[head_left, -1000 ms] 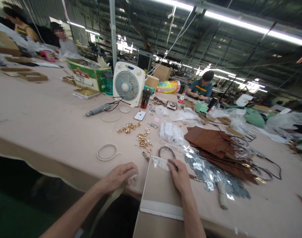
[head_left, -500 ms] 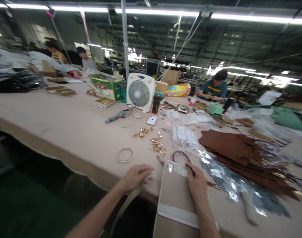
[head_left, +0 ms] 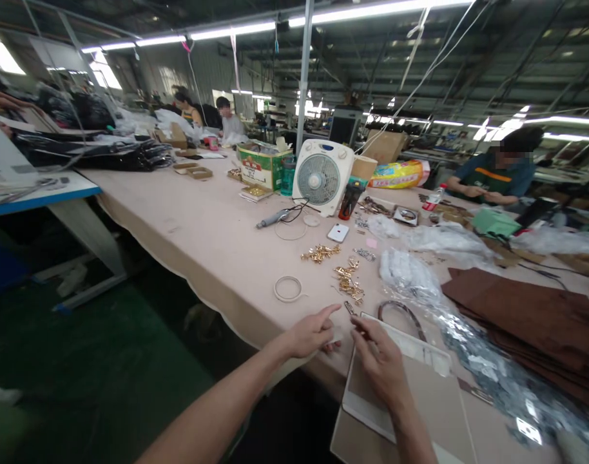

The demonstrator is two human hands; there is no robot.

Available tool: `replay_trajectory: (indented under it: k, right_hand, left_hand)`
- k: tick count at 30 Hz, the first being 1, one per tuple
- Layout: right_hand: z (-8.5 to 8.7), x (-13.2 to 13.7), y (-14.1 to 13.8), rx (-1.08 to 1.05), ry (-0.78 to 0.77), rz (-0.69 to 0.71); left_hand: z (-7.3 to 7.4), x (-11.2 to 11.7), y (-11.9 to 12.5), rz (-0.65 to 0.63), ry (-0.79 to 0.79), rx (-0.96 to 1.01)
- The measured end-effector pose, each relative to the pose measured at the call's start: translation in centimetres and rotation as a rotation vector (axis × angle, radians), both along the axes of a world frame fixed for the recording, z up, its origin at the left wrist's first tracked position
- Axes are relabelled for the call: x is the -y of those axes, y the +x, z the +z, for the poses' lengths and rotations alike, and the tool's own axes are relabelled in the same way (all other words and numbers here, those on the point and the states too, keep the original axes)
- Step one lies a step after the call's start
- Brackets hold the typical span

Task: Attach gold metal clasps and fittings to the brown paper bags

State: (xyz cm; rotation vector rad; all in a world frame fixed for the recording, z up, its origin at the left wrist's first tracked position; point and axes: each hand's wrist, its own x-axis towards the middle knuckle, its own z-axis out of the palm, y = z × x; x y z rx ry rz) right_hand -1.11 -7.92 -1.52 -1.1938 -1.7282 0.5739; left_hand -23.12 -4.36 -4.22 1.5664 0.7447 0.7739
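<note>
My left hand point(head_left: 310, 333) rests near the table's front edge, index finger stretched out and the other fingers curled on what looks like a pale strap. My right hand point(head_left: 381, 364) lies on the near left corner of a beige panel with a white border point(head_left: 434, 399). Its fingers are pinched together at the panel's corner, and what they hold is hidden. A small metal piece point(head_left: 348, 308) lies just beyond both hands. Gold fittings point(head_left: 348, 283) are scattered behind it.
Brown leather pieces point(head_left: 526, 316) and a heap of silver plates point(head_left: 497, 380) lie to the right. A tape ring point(head_left: 288, 288), a phone point(head_left: 338, 232) and a white fan point(head_left: 322, 177) sit farther back. A seated person point(head_left: 500, 171) works at the far right. A white side table point(head_left: 33, 187) stands at the left.
The view has swung left. My right hand slid from the panel's far edge to its near left corner. My left hand moved up toward it, index finger now extended.
</note>
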Motion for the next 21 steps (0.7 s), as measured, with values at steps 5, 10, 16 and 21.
replay_trajectory:
  k: [5,10,16,21]
  right_hand:
    - [-1.3,-0.7,-2.5,0.117,0.004,0.136]
    - [-1.8,-0.8,-2.0,0.144,0.000,0.164]
    - [-1.6,-0.4,-1.9,0.098,0.025,0.123]
    - [-1.5,-0.1,-1.8,0.091,-0.012,0.129]
  left_hand:
    - [0.1,0.0,-0.1,0.003,0.031,-0.068]
    - [0.5,0.2,0.0,-0.011,0.070,-0.145]
    - [1.1,0.1,-0.4,0.034,0.137,-0.154]
    - [1.7,-0.1,-0.7,-0.017,0.246,-0.191]
